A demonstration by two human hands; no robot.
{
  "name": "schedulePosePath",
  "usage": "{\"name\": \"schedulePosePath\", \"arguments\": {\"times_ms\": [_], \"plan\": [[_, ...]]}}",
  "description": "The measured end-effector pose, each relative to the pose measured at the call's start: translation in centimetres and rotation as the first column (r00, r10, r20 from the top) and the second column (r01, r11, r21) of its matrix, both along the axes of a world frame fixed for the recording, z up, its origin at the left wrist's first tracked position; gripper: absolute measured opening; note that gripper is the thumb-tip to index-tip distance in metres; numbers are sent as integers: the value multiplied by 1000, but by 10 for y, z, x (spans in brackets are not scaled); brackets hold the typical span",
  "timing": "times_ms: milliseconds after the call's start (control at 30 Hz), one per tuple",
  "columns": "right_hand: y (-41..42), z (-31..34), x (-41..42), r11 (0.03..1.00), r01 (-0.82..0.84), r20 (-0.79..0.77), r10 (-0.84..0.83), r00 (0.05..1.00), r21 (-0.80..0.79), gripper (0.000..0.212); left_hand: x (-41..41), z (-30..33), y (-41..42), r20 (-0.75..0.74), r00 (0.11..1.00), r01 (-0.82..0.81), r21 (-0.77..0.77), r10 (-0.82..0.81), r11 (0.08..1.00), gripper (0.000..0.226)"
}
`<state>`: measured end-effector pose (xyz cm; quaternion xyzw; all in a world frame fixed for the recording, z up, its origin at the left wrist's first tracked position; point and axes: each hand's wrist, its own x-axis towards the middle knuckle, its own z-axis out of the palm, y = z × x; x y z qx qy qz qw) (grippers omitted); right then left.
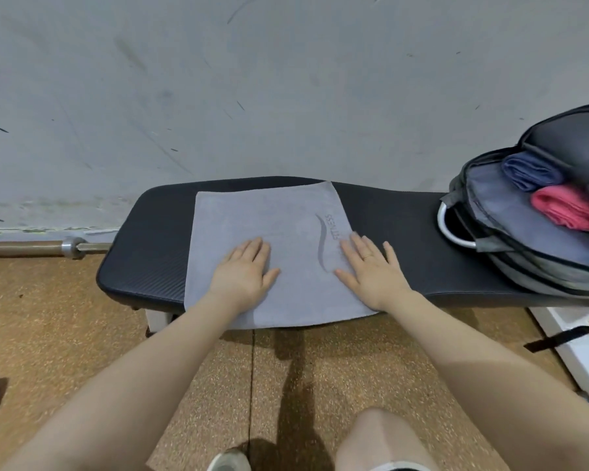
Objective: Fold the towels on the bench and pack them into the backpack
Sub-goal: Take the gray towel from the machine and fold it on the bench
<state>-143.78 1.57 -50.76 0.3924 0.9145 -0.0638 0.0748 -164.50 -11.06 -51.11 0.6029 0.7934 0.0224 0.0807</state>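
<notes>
A grey towel [272, 222] with a dark wave logo lies spread flat across the black padded bench [140, 256], its near edge hanging over the front. My left hand [242, 270] rests flat on the towel's near left part, fingers apart. My right hand [371, 270] lies flat on its near right part, beside the logo, with a ring on one finger. At the bench's right end the grey backpack [538, 253] stands open, with a rolled blue towel [527, 171] and a rolled pink towel [565, 209] inside.
A scuffed grey wall rises right behind the bench. A metal barbell bar [48, 247] lies on the floor at the left. White bench frame [578, 348] and a black strap show at the right. My knee and a shoe are at the bottom on the brown floor.
</notes>
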Motion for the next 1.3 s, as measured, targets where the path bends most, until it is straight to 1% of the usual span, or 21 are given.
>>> {"name": "schedulePosePath", "arguments": {"times_ms": [33, 67, 133, 167, 233, 300, 367, 433, 500, 633, 700, 767, 800, 833, 900, 1000, 1067, 1133, 1233, 1267, 1300], "plan": [[-4, 3, 0, 999, 1, -42, 1, 999, 48, 61, 2, 1, -6, 7, 1000, -18, 12, 18, 1000, 60], [-10, 6, -1, 991, -37, -125, 53, 991, 127, 56, 5, 2, -12, -2, 1000, -9, 60, 10, 998, 59], [-23, 9, -3, 944, -171, -271, 249, 930, 281, 36, 12, 0, -23, -52, 995, 91, 187, -83, 978, 48], [-30, 9, -1, 922, -233, -302, 327, 895, 309, 32, 16, -3, -29, -102, 987, 145, 226, -125, 963, 37], [-40, 8, 4, 895, -376, -226, 428, 875, 241, 42, 25, -5, -40, -146, 968, 234, 245, -203, 941, 27], [-44, 3, 10, 871, -451, -119, 477, 871, 195, 52, 30, -9, -49, -162, 957, 273, 217, -241, 937, 34], [-43, -2, 14, 849, -477, -19, 494, 869, 226, 56, 33, -11, -56, -183, 959, 250, 180, -218, 951, 49], [-42, -5, 14, 846, -463, -25, 486, 874, 263, 62, 36, -16, -57, -206, 958, 232, 160, -197, 960, 66], [-45, -4, 14, 857, -445, -46, 471, 881, 260, 62, 41, -18, -57, -237, 958, 198, 129, -164, 972, 83], [-47, 1, 18, 880, -432, -104, 457, 883, 198, 46, 42, -16, -53, -254, 956, 182, 132, -144, 974, 90], [-46, 3, 20, 897, -419, -109, 435, 894, 145, 39, 39, -9, -53, -211, 965, 186, 126, -157, 975, 84], [-45, 7, 22, 909, -407, -124, 416, 901, 92, 30, 34, -6, -55, -76, 980, 193, 120, -185, 974, 60], [-43, 9, 23, 918, -392, -155, 397, 905, 58, 24, 32, -3, -56, -26, 982, 190, 105, -188, 976, 49], [-40, 11, 24, 931, -364, -193, 359, 913, 14, 19, 30, -1, -58, -7, 984, 180, 101, -180, 979, 44], [-37, 18, 26, 957, -277, -262, 247, 933, -82, 13, 27, 7, -60, -19, 993, 121, 79, -120, 989, 43], [-30, 29, 28, 975, -183, -305, 138, 942, -126, 3, 18, 16, -67, -115, 993, -26, 83, 36, 996, 38], [-25, 33, 29, 979, -140, -308, 88, 947, -149, 11, 7, 20, -74, -98, 981, -162, 83, 170, 983, 33], [-21, 39, 29, 968, -96, -350, 9, 937, -230, 15, -1, 24, -80, 49, 964, -264, 63, 261, 963, 30], [-19, 45, 29, 948, -41, -403, -94, 910, -315, 17, -9, 25, -85, 309, 922, -267, 67, 235, 961, 29], [-18, 46, 30, 947, -35, -418, -108, 902, -320, 17, -11, 25, -88, 331, 921, -241, 69, 205, 968, 29], [-17, 46, 32, 945, -30, -423, -117, 899, -326, 16, -11, 26, -90, 313, 934, -199, 60, 171, 978, 28]]}}
